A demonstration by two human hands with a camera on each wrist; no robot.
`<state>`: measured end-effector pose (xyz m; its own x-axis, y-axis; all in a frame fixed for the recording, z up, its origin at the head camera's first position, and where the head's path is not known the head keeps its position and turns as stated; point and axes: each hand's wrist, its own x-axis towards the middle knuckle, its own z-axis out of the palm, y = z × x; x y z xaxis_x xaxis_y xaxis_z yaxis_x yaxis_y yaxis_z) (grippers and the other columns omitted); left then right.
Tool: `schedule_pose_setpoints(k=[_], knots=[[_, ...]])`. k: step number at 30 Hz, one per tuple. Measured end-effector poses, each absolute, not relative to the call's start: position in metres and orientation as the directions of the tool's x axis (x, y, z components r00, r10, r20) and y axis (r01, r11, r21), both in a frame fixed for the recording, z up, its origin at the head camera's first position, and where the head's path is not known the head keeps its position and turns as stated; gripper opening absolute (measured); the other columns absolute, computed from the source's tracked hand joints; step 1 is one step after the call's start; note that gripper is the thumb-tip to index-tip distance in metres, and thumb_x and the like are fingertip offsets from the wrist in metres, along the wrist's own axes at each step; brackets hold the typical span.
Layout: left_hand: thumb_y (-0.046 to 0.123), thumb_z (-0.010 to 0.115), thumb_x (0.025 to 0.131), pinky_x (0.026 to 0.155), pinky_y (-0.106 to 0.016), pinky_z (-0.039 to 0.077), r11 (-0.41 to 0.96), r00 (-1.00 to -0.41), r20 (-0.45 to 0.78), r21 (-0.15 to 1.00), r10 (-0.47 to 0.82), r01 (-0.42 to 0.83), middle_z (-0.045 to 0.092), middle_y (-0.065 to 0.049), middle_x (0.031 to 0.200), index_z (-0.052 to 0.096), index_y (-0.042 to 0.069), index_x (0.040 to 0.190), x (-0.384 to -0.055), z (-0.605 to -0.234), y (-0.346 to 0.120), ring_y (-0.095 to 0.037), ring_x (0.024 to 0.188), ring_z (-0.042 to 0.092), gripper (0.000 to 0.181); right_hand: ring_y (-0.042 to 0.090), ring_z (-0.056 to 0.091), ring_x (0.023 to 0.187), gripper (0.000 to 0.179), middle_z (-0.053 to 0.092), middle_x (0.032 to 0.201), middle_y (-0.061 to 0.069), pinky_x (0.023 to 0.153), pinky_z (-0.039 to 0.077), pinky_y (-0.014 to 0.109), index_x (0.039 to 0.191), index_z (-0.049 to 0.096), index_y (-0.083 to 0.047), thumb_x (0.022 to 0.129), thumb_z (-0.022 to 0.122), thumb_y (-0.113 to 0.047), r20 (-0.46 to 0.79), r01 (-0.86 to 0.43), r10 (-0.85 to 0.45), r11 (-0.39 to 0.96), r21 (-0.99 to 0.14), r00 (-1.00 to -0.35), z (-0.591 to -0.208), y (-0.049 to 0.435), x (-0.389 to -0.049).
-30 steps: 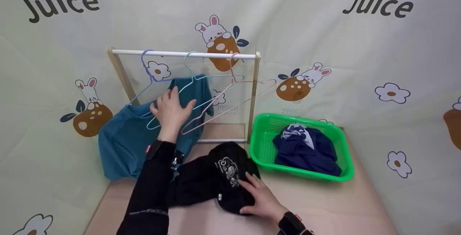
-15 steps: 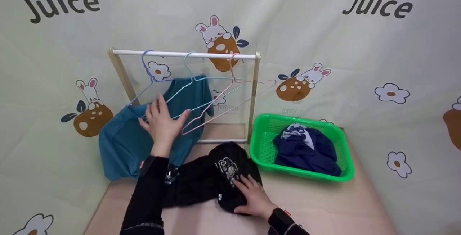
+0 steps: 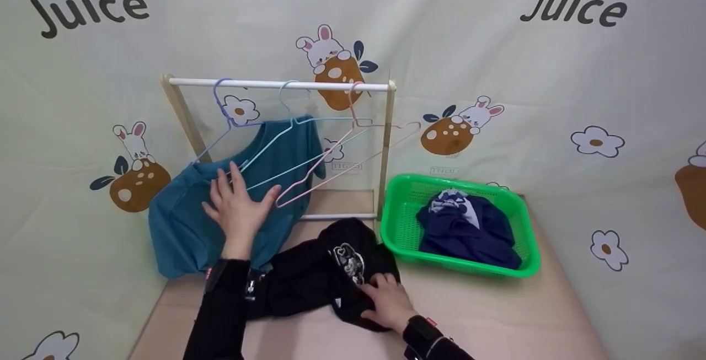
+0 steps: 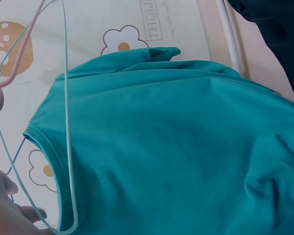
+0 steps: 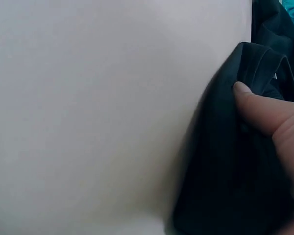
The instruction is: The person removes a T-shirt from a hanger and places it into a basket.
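A teal shirt (image 3: 220, 194) hangs slanted on the purple hanger (image 3: 223, 109) at the rack's left. My left hand (image 3: 237, 211) is in front of it with fingers spread, beside the lower end of the light-blue hanger (image 3: 287, 172); in the left wrist view its fingertips (image 4: 32, 213) lie by the hanger's bend. Whether they touch it I cannot tell. On the table, a crumpled black garment (image 3: 309, 277) with a pale print lies under my right hand (image 3: 386, 302), which pinches its near edge. The right wrist view shows the thumb (image 5: 259, 105) on the black cloth.
A small rack with a white bar (image 3: 320, 85) stands at the back. A pink hanger (image 3: 331, 159) hangs at its right. The green basket (image 3: 400, 238) to the right holds a navy garment (image 3: 474, 233). Printed curtains (image 3: 551, 73) enclose the table.
My left hand has come down and a little left, away from the hangers' upper parts. My right hand's fingers have curled in on the black garment. The light-blue hanger has shifted slightly.
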<state>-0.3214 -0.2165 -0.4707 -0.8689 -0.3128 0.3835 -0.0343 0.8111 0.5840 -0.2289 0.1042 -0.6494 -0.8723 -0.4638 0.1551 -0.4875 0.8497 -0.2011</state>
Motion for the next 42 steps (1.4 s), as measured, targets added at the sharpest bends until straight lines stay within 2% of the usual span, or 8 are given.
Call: schedule_pose_setpoints(k=[8,15,18,22,27,32,37,42], knots=[[0.064,0.071,0.08,0.107,-0.073,-0.001,0.811,-0.836,0.441,0.584,-0.325,-0.008,0.009,-0.022,0.162,0.014,0.013,0.159,-0.313,-0.483,-0.221,-0.046,0.146,0.005,0.11,0.024,0.049,0.092,0.034,0.053,0.097,0.001,0.071,0.045,0.042,0.107,0.07,-0.026,0.078,0.081,-0.041,0.159,-0.439,-0.414,0.88,-0.182,-0.896,-0.654,0.105,-0.229],[0.062,0.074,0.079,0.107,-0.072,0.0,0.829,-0.828,0.467,0.559,-0.311,0.004,0.011,-0.023,0.162,0.016,0.013,0.159,-0.302,-0.49,-0.228,-0.046,0.146,0.007,0.111,0.022,0.051,0.087,0.019,0.056,0.093,0.0,0.068,0.045,0.039,0.095,0.069,-0.023,0.08,0.079,-0.029,0.201,-0.456,-0.419,0.867,-0.2,-0.885,-0.656,0.109,-0.228],[0.06,0.076,0.078,0.107,-0.072,0.002,0.841,-0.817,0.492,0.542,-0.301,0.016,0.014,-0.025,0.161,0.018,0.011,0.158,-0.296,-0.494,-0.232,-0.047,0.145,0.009,0.11,0.021,0.053,0.083,0.018,0.056,0.09,-0.001,0.067,0.047,0.038,0.093,0.066,-0.018,0.081,0.079,-0.023,0.247,-0.474,-0.416,0.841,-0.263,-0.875,-0.655,0.115,-0.229],[0.057,0.076,0.078,0.106,-0.073,0.005,0.854,-0.801,0.527,0.519,-0.284,0.038,0.017,-0.027,0.159,0.022,0.008,0.157,-0.289,-0.497,-0.238,-0.049,0.144,0.011,0.108,0.022,0.059,0.082,0.017,0.056,0.089,-0.002,0.071,0.05,0.038,0.093,0.063,-0.014,0.084,0.077,-0.019,0.295,-0.463,-0.363,0.764,-0.449,-0.884,-0.649,0.123,-0.231],[0.056,0.076,0.079,0.106,-0.073,0.004,0.866,-0.797,0.545,0.496,-0.26,0.057,0.017,-0.027,0.159,0.022,0.009,0.157,-0.281,-0.497,-0.242,-0.049,0.144,0.01,0.106,0.02,0.06,0.087,0.015,0.059,0.094,0.0,0.078,0.049,0.038,0.095,0.061,-0.01,0.089,0.074,-0.017,0.271,-0.369,-0.25,0.603,-0.708,-0.929,-0.631,0.125,-0.237],[0.054,0.077,0.08,0.107,-0.072,0.004,0.872,-0.795,0.554,0.484,-0.247,0.066,0.015,-0.026,0.16,0.021,0.01,0.158,-0.273,-0.493,-0.244,-0.048,0.144,0.008,0.105,0.022,0.057,0.097,0.018,0.061,0.102,0.009,0.087,0.047,0.032,0.102,0.06,0.002,0.091,0.07,-0.008,0.194,-0.233,-0.16,0.285,-0.93,-0.968,-0.603,0.118,-0.244],[0.052,0.077,0.081,0.108,-0.071,0.005,0.875,-0.795,0.558,0.478,-0.237,0.075,0.014,-0.025,0.16,0.021,0.009,0.158,-0.268,-0.49,-0.245,-0.048,0.145,0.007,0.104,0.017,0.056,0.105,0.018,0.058,0.108,0.009,0.088,0.046,0.024,0.105,0.057,0.009,0.093,0.066,-0.001,0.147,-0.148,-0.095,0.007,-0.989,-0.985,-0.575,0.111,-0.255],[0.052,0.077,0.081,0.108,-0.071,0.005,0.873,-0.8,0.554,0.482,-0.232,0.081,0.013,-0.025,0.161,0.02,0.01,0.158,-0.267,-0.489,-0.244,-0.048,0.145,0.007,0.104,0.013,0.056,0.094,0.007,0.059,0.101,0.004,0.077,0.048,0.023,0.101,0.059,-0.001,0.095,0.062,0.0,0.109,-0.097,-0.042,-0.223,-0.97,-0.993,-0.548,0.109,-0.267]])
